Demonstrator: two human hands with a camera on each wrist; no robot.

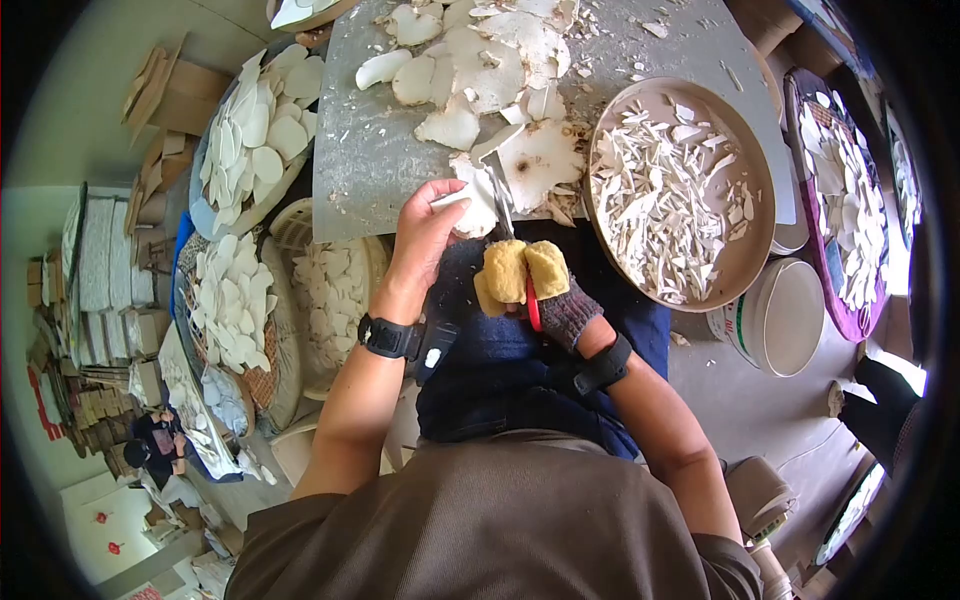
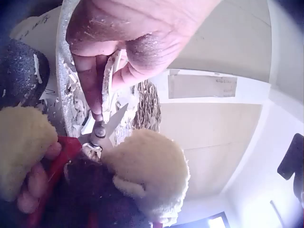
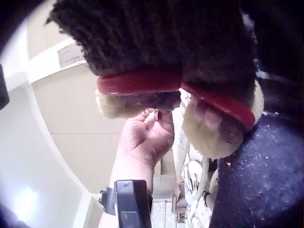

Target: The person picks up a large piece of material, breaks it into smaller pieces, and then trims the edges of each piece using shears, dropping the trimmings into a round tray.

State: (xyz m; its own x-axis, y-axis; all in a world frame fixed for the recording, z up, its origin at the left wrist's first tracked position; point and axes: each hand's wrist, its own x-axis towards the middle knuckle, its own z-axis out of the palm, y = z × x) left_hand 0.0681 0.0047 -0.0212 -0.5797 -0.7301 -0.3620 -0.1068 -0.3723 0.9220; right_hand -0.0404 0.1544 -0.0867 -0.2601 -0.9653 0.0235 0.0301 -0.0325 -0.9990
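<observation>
My bare left hand (image 1: 420, 240) pinches a thin white slice (image 1: 473, 205) with a rough brownish edge, seen edge-on between thumb and fingers in the left wrist view. In my right hand (image 1: 568, 308), which wears a dark knitted glove, is a pair of red-handled scissors (image 2: 99, 134). Thick yellow padding (image 1: 507, 272) wraps around that hand's fingers and thumb. The blades point away from me, right beside the slice's edge and partly apart in the left wrist view. From the right wrist, both red handle loops (image 3: 137, 82) show around the padded digits.
A pile of larger white slices (image 1: 500, 60) covers part of the grey table (image 1: 350, 160). To the right, a round tray (image 1: 765, 215) holds white strips. Baskets of slices (image 1: 235, 300) stand at left, a white bucket (image 1: 790, 320) below the tray.
</observation>
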